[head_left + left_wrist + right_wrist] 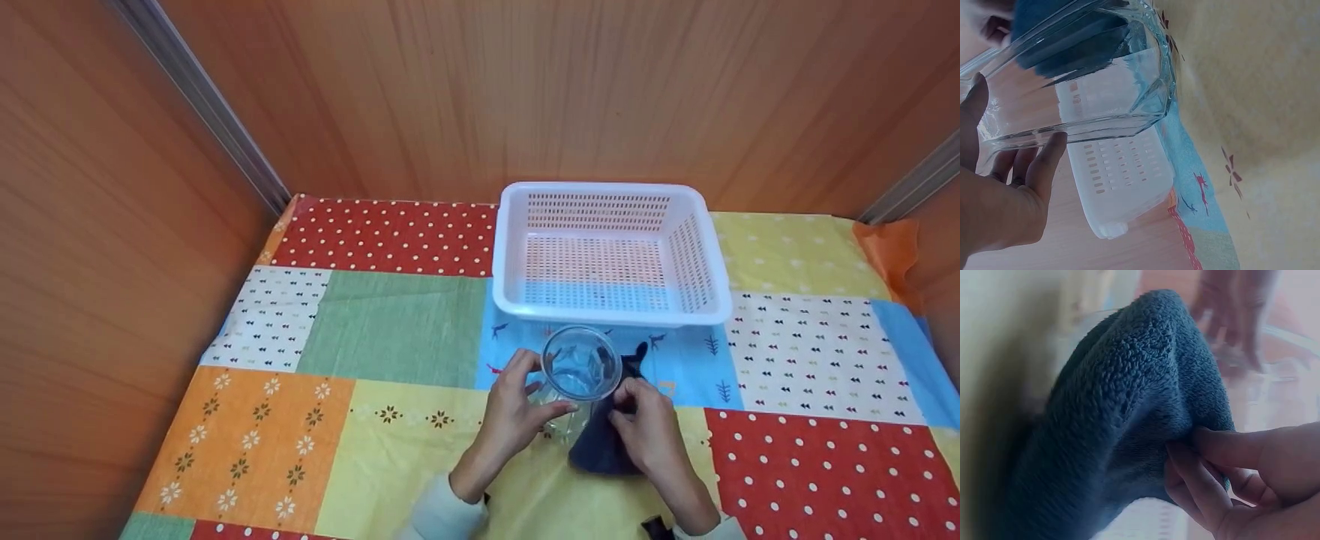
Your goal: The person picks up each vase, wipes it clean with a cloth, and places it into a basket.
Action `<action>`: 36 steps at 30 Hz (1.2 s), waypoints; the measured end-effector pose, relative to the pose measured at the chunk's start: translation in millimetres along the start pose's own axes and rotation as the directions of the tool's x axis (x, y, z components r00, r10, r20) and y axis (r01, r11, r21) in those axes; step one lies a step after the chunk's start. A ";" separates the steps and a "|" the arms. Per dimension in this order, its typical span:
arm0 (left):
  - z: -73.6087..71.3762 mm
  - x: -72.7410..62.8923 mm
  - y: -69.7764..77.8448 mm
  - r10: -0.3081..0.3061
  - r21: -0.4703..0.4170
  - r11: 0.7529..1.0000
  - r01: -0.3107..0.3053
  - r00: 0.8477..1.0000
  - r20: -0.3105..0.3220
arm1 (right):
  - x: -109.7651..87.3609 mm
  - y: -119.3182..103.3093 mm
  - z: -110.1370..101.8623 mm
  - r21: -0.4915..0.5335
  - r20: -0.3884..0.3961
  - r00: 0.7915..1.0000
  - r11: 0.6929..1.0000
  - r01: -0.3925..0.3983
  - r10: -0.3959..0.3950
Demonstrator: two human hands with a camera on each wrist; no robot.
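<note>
In the head view a clear glass [574, 375] stands just in front of the white basket, its round mouth facing up. My left hand [516, 405] grips it near the rim, thumb on the near side and fingers on the left. The left wrist view shows the faceted wall of the glass [1123, 126] between thumb and fingers. A dark blue-grey fluffy cloth [604, 442] hangs at the glass's right side, pinched by my right hand [649, 424]. Close up in the right wrist view, thumb and fingertips squeeze a fold of the cloth [1129, 382].
A white plastic basket [517, 300] with slotted walls sits beyond the hands, near the wooden back wall [450, 97]. A patchwork cloth [405, 322] covers the table. Wooden panels [97, 247] rise at the left and right sides.
</note>
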State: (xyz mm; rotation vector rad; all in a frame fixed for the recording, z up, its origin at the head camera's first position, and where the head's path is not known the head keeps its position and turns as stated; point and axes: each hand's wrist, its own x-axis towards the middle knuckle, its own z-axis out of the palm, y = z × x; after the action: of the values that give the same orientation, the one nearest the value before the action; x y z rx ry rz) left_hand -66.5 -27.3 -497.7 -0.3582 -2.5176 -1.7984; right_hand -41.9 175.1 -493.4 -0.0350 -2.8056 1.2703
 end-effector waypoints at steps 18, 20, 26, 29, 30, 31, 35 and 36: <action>0.5 0.7 0.4 -0.015 -0.029 0.999 0.015 1.000 0.006 | -1.8 -16.1 -9.1 0.052 -0.023 1.000 0.999 -0.008 0.009; 0.4 0.8 0.3 -0.013 -0.026 1.000 0.014 1.000 0.006 | -2.0 -26.1 -14.6 0.086 -0.036 0.999 0.996 -0.004 0.007; 0.2 0.8 0.1 -0.006 -0.013 1.000 0.007 1.000 0.007 | -2.9 -38.3 -21.2 0.151 -0.034 0.998 0.988 -0.039 0.045; 0.1 0.9 -0.1 -0.007 0.000 1.000 0.007 1.000 0.003 | -3.2 -33.0 -17.4 0.121 -0.042 0.999 0.993 -0.012 0.017; 0.1 0.9 -0.1 -0.007 0.003 1.000 0.007 1.000 0.002 | -3.0 -30.2 -15.6 0.105 -0.044 0.999 0.994 0.001 0.004; 0.0 1.0 -0.1 -0.008 0.005 1.000 0.008 1.000 0.002 | -2.8 -27.0 -13.7 0.085 -0.045 0.999 0.996 0.010 -0.006; -0.4 0.9 -0.1 -0.010 0.004 1.000 0.010 1.000 0.002 | -1.1 -10.3 -5.0 0.005 -0.024 0.999 1.000 0.021 -0.020; -0.5 0.9 -0.1 -0.008 0.003 1.000 0.008 1.000 0.001 | -0.2 -6.0 -2.7 -0.005 -0.014 1.000 1.000 0.014 -0.014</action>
State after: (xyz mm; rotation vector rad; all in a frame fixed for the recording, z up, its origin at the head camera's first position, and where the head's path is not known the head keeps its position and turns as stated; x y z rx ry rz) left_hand -67.5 -27.7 -497.5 -0.3494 -2.5266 -1.7972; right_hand -41.5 173.2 -487.1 -0.0241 -2.7926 1.2556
